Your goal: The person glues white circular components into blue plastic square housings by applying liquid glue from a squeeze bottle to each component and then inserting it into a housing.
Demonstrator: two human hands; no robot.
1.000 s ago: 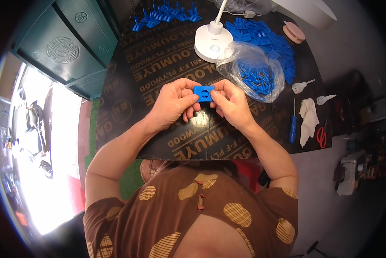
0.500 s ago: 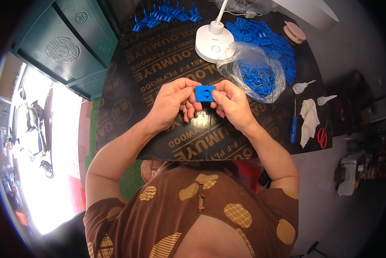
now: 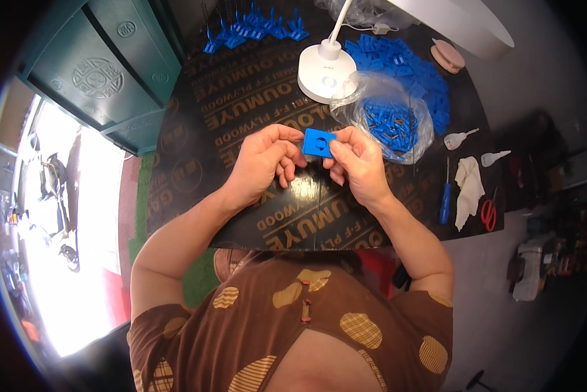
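A small square blue plastic plate (image 3: 318, 143) with a round cut-out is held up over the dark table. My right hand (image 3: 360, 157) pinches it at its right edge between thumb and fingers. Close by its left edge is my left hand (image 3: 267, 157), loosely curled with thumb and index finger apart. The left index fingertip comes right up to the plate's corner; whether it touches I cannot tell. Beyond my right hand, a clear plastic bag (image 3: 421, 124) holds small blue parts with metal pins (image 3: 391, 123).
Behind the bag lies a heap of blue plates (image 3: 401, 62). A white lamp (image 3: 326, 72) stands at the back, and several blue assembled pieces (image 3: 254, 26) sit at back left. On the right are a blue-handled screwdriver (image 3: 446, 196), a cloth (image 3: 469, 193), red-handled scissors (image 3: 489, 214) and small white bottles (image 3: 460, 137).
My left thumb and fingers have eased off the blue plate. It has tilted and shifted slightly right in my right hand.
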